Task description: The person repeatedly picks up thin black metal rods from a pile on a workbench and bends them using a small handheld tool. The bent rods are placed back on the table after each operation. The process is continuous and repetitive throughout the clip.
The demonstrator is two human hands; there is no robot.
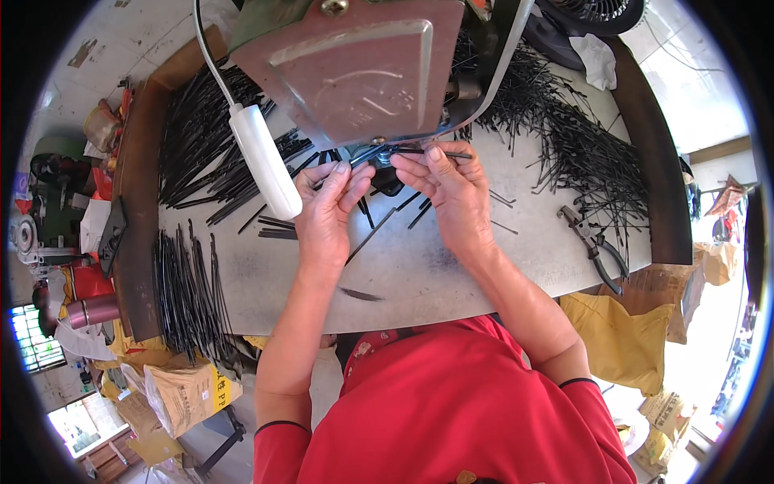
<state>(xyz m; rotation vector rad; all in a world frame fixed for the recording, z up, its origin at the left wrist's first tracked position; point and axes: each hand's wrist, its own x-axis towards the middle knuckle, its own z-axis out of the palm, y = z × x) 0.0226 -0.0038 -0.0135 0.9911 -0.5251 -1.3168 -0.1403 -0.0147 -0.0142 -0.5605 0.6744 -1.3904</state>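
Observation:
Both hands are raised close together under the front of a brownish metal machine housing [355, 81]. Between its thumb and fingers, my left hand [324, 211] pinches a thin black rod [364, 156]. My right hand [451, 189] is closed in a pinch on a thin black rod too, and its end sticks out past the thumb to the right. Whether both hands hold one rod or two I cannot tell. The inner ends meet at a small metal part of the machine, partly hidden by the housing's lower edge. Several loose black rods [371, 235] lie on the tabletop below.
A white tube lamp [264, 161] hangs beside my left hand. Piles of black rods cover the table's left [201, 145] and far right [580, 153]; another bundle [189, 290] lies front left. Pliers [595, 248] rest at right. Raised brown edges [139, 218] bound the grey tabletop [451, 282].

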